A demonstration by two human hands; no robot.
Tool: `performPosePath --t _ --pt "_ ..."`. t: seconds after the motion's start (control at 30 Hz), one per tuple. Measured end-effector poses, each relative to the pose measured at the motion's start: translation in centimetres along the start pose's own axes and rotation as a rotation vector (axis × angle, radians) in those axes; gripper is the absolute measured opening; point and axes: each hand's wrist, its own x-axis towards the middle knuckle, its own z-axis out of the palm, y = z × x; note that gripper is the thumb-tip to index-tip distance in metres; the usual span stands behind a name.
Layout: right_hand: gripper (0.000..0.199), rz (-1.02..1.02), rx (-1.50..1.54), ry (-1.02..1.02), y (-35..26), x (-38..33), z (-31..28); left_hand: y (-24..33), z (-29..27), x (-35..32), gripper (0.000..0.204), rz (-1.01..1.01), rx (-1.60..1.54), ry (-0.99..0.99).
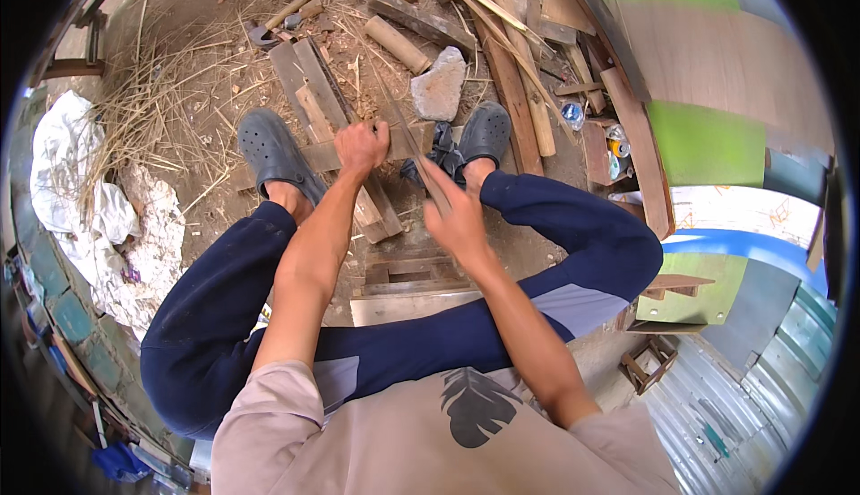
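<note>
I sit low with knees apart, feet in dark clogs (273,150) on a dirt floor. My left hand (360,147) is closed on a thin bamboo strip (376,83) that runs up and away from it. In my right hand (452,208) I grip the handle of a long knife (414,150), whose blade angles up to the left and meets the strip just right of my left hand. Both hands work over flat wooden boards (309,101) lying between my feet.
A grey stone (439,87) lies beyond my right foot. Bamboo sections (397,44), planks and scrap wood crowd the top. Dry straw (152,101) and white sacking (72,190) spread on the left. Green and brown panels (708,137) lean at the right.
</note>
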Motion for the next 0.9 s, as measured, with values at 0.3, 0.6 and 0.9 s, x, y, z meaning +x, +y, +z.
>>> performPosePath --t 0.3,0.6,0.9 --pt "0.078 0.055 -0.013 -0.082 -6.4 -12.7 -5.8 -0.8 -0.7 0.3 0.051 0.002 0.012 0.041" --pt "0.064 0.154 -0.106 -0.109 -3.0 -0.5 -0.4 -0.5 0.0 -1.2 0.053 -0.028 -0.015 -0.016" --pt "0.072 0.003 -0.007 -0.013 -0.6 -3.1 -1.0 0.1 -0.4 -0.5 0.052 -0.051 0.016 0.016"
